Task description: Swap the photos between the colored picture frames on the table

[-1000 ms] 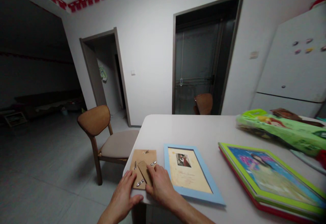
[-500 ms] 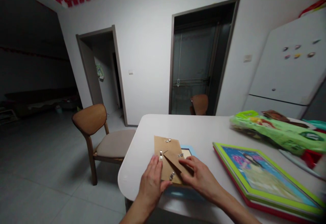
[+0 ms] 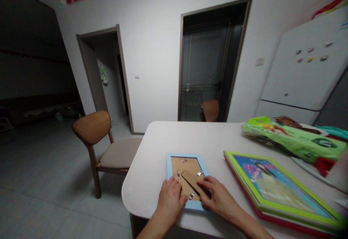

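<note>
A light blue picture frame lies back side up near the table's front edge. Its brown backing board sits within the rim and carries several small metal clips. My left hand rests over the left rim and the board's lower left corner, fingers laid down and thumb apart. Between the fingers and thumb of my right hand is the brown stand flap, which tilts up from the board. My fingers hide the frame's lower corners.
At the right lies a green-framed picture of a figure in a pale dress, stacked on something red. Behind it is a green plastic package. The white table has a wooden chair at its left and another chair behind.
The backing board has come down into the blue frame, whose rim was mostly covered before. Both hands moved with it, right and slightly lower in view. The view shifted a little.
</note>
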`<control>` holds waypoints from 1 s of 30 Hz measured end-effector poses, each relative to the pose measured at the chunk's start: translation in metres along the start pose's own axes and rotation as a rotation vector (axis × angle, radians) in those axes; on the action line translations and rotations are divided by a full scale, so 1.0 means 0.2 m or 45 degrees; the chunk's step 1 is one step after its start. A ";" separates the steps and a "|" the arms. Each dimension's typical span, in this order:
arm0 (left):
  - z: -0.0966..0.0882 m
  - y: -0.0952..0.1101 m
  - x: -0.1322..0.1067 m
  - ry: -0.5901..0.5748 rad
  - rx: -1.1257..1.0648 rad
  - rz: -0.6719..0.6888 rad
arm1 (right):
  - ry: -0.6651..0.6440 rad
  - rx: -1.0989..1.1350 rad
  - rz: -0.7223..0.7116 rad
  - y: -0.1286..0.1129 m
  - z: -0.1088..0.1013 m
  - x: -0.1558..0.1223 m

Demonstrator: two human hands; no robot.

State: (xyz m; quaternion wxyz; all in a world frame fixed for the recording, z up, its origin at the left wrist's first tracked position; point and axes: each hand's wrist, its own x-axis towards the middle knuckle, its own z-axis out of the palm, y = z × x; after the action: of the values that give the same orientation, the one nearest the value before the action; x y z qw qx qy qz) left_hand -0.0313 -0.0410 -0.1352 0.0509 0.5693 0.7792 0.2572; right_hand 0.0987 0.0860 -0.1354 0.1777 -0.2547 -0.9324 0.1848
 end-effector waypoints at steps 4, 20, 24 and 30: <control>0.00 0.01 -0.03 0.010 -0.018 0.016 | 0.018 -0.079 0.006 0.02 0.01 0.01; 0.00 -0.02 -0.08 -0.020 -0.072 0.100 | 0.080 -0.236 0.049 0.13 0.04 0.13; 0.00 -0.02 -0.08 -0.029 -0.079 0.106 | 0.075 -0.237 0.069 0.12 0.02 0.11; 0.00 -0.03 -0.09 -0.007 -0.103 0.104 | 0.108 -0.233 -0.157 -0.02 0.03 0.03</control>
State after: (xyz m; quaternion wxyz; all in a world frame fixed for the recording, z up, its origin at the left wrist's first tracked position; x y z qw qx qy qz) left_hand -0.0309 -0.0588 -0.1418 0.0655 0.5987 0.7442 0.2890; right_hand 0.0909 0.0846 -0.1371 0.2039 -0.2195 -0.9510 0.0768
